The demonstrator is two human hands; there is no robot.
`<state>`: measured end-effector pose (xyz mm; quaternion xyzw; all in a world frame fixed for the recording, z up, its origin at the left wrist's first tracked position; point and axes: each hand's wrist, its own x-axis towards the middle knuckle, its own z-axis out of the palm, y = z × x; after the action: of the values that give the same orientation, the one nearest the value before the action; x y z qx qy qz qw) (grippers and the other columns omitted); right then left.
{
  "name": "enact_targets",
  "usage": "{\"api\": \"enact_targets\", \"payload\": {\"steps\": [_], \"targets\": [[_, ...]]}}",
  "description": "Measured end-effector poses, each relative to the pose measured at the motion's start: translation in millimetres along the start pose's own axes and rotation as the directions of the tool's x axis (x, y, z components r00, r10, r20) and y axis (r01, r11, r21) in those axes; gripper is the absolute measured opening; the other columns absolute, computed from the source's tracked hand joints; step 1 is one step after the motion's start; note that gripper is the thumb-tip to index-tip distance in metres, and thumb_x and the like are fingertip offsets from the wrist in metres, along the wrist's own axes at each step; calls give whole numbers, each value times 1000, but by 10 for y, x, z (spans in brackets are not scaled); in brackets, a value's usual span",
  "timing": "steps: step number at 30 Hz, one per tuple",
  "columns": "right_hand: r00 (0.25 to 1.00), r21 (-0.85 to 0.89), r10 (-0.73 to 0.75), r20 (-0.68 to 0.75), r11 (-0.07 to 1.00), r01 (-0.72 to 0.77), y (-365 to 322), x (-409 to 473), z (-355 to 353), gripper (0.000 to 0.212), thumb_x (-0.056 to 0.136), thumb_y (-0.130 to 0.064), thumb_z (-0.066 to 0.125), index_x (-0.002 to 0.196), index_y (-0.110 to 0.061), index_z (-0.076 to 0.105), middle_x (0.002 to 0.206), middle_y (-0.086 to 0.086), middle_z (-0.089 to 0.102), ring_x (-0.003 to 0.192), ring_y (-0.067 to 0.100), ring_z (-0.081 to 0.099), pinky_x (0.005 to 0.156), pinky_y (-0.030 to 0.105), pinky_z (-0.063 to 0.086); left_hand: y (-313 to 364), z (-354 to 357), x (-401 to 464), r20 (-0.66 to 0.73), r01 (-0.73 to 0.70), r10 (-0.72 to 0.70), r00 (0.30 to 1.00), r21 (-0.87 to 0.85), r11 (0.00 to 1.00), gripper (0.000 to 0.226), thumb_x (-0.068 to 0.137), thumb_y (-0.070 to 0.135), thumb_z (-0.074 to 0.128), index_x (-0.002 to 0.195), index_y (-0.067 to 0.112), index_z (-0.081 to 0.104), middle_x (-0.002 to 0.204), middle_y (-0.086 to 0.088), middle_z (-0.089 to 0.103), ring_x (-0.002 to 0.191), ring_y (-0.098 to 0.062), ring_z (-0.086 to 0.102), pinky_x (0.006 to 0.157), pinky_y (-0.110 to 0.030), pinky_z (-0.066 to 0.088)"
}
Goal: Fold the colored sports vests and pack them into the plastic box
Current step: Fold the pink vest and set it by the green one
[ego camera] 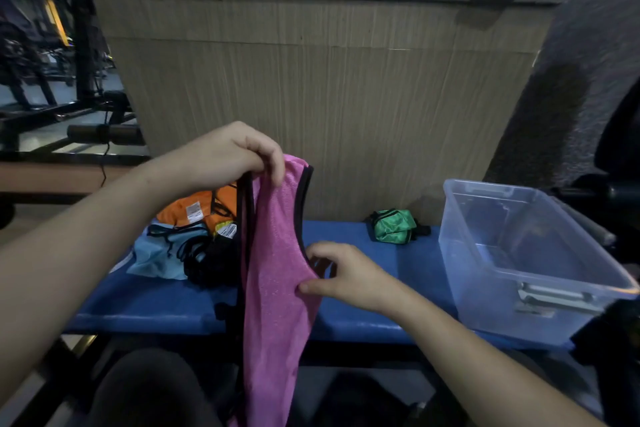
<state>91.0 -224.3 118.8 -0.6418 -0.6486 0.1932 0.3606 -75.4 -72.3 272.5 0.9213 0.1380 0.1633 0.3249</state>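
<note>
Head view, looking down over a blue padded bench [363,288] set against a wood-grain panel [329,97]. The left hand [225,156] is raised above the bench with its fingers pinched around the top of a pink mesh vest [277,281] edged in black trim, so the vest hangs down in front of the bench and past its near edge. The right hand [343,274] grips the vest's right-hand edge lower down, thumb on the pink fabric just below the curved black armhole trim. Behind the hanging vest, on the left part of the bench, lies a loose heap: an orange vest [194,208] with white labels, a light blue vest [159,253] and tangled black trim. A folded green vest [394,225] sits alone near the panel, between the heap and a clear plastic box [519,270], which stands on the bench's right end with no vests inside.
</note>
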Motion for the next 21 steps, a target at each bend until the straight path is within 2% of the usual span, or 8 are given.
{"api": "enact_targets", "payload": {"steps": [3, 7, 9, 10, 12, 14, 17, 21], "targets": [[997, -106, 5, 81, 994, 4, 20, 14, 52, 33, 84, -29, 80, 71, -44, 53, 86, -8, 55, 76, 5, 51, 69, 20, 38, -4, -8, -17, 16, 17, -18, 1000, 56, 998, 45, 76, 2, 46, 89, 27, 81, 100, -6, 76, 105, -48, 62, 97, -65, 44], [976, -279, 84, 200, 960, -26, 61, -4, 80, 20, 87, -36, 73, 76, -22, 65, 96, 3, 53, 85, 18, 54, 77, 36, 46, -4, -11, -48, -2, 33, -33, 999, 49, 998, 52, 79, -8, 44, 92, 26, 81, 104, 8, 77, 109, -25, 68, 105, -57, 45], [967, -408, 118, 227, 913, -15, 63, -30, 58, 29, 88, -39, 70, 88, -10, 66, 101, 4, 53, 92, 22, 55, 83, 42, 49, 23, -19, -58, -12, 37, -36, 999, 39, 999, 49, 80, -7, 45, 93, 24, 81, 98, 11, 77, 97, -24, 71, 94, -51, 54], [968, -450, 122, 220, 893, -10, 63, -41, 27, 30, 89, -40, 69, 90, -10, 65, 102, 3, 53, 94, 23, 54, 84, 42, 49, 11, -30, -58, -24, 47, -46, 999, 23, 999, 49, 84, -12, 43, 93, 19, 80, 89, 14, 77, 80, -11, 72, 79, -35, 60], [975, -472, 117, 187, 881, -15, 57, -61, -55, 25, 90, -38, 68, 87, -15, 59, 99, 2, 51, 92, 21, 52, 82, 40, 47, -31, -46, -58, -52, 60, -59, 997, 21, 998, 49, 88, -20, 40, 93, 10, 78, 78, 15, 75, 51, 8, 59, 49, -6, 42], [984, -468, 96, 150, 884, -15, 87, -67, -145, 24, 89, -37, 70, 85, -19, 54, 93, 0, 51, 86, 18, 51, 77, 38, 45, -75, -75, -75, -71, 76, -75, 995, 22, 997, 49, 88, -19, 41, 93, 12, 79, 89, 8, 76, 59, 9, 62, 52, -2, 40], [997, -428, 58, 57, 903, -28, 171, -72, -269, 23, 85, -30, 76, 89, -21, 55, 79, -7, 58, 73, 11, 54, 69, 35, 47, -174, -167, -109, -100, 106, -104, 990, 10, 994, 52, 89, -16, 44, 91, 22, 81, 96, 8, 77, 92, -7, 70, 75, -11, 52], [996, -277, 66, -66, 957, -82, 208, -98, -406, 25, 86, -21, 78, 90, -18, 53, 66, -3, 64, 58, 7, 65, 61, 34, 53, -298, -252, -117, -123, 111, -102, 987, 72, 991, 54, 91, -10, 50, 90, 35, 80, 103, 4, 75, 103, -33, 66, 97, -51, 50]]}}
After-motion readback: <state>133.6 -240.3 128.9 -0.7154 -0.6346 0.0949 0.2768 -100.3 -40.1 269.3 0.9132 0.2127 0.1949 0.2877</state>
